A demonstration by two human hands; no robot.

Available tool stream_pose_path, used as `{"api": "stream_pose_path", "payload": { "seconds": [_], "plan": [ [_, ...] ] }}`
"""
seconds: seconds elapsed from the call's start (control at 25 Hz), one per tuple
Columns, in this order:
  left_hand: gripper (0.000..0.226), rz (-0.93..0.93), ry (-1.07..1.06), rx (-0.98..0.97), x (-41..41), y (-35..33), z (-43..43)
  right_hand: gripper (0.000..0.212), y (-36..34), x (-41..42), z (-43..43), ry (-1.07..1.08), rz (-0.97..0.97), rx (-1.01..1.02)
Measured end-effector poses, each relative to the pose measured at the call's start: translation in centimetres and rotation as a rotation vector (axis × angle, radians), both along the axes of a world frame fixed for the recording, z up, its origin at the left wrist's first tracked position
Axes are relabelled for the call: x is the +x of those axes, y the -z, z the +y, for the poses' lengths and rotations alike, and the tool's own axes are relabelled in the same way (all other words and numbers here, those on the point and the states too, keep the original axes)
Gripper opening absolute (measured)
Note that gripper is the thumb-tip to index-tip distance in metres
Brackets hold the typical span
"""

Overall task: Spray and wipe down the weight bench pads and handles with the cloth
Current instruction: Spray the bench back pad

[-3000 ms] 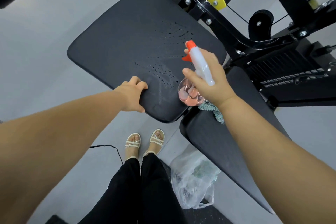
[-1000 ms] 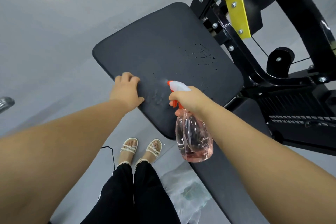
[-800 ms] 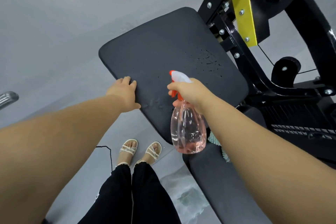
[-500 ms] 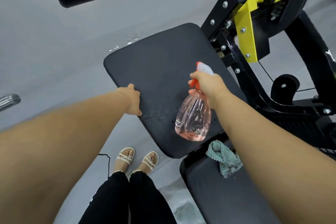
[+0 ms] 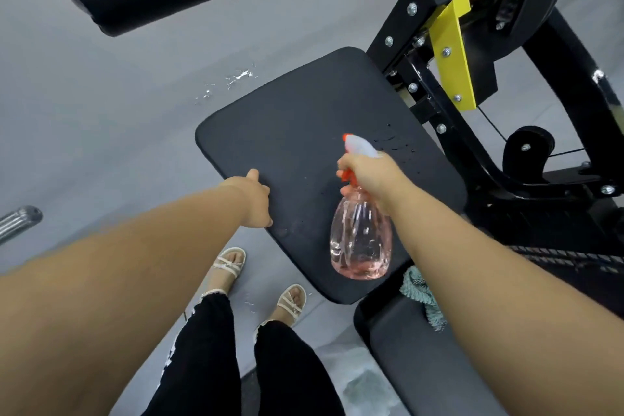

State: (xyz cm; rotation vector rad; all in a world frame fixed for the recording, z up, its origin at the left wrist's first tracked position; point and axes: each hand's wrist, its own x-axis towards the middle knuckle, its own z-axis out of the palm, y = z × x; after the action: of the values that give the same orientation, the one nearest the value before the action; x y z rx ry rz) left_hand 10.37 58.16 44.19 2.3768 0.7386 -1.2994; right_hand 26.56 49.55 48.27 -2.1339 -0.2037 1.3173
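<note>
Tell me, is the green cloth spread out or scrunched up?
Scrunched up. The cloth lies in a bunched heap on the lower pad, partly hidden behind the right arm.

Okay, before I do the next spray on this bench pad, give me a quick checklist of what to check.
1. Right hand grips the spray bottle at its trigger: ok.
2. Left hand holds the seat pad by its edge: ok.
3. Seat pad wetted all over: not ok, droplets show only on the side near the frame.
4. Cloth close by: ok, it lies on the lower pad beside the right forearm.
5. Enough liquid in the bottle: cannot tell.
</note>
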Motion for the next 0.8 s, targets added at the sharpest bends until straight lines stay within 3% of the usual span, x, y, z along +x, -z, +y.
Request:
{"api": "stream_pose_path", "payload": {
  "seconds": [0.2,0.32,0.56,0.8],
  "plan": [
    [0.066,-0.121,-0.034,-0.11,-2.9,1.4,1.8,0.033,1.1,-7.2,2.8,-0.127,0.113,-0.003],
    [0.064,-0.173,-0.062,-0.173,-5.2,2.6,2.2,0.032,1.5,-8.5,4.3,-0.166,0.03,0.026],
    [0.041,-0.297,-0.261,-0.167,-3.1,2.1,3.8,0.026,-0.2,-4.2,5.2,0.289,-0.133,0.054],
    [0.042,-0.281,-0.231,-0.189,0.0,1.9,3.7,0.003,-2.3,-0.4,0.3,0.533,-0.152,0.007]
  ]
}}
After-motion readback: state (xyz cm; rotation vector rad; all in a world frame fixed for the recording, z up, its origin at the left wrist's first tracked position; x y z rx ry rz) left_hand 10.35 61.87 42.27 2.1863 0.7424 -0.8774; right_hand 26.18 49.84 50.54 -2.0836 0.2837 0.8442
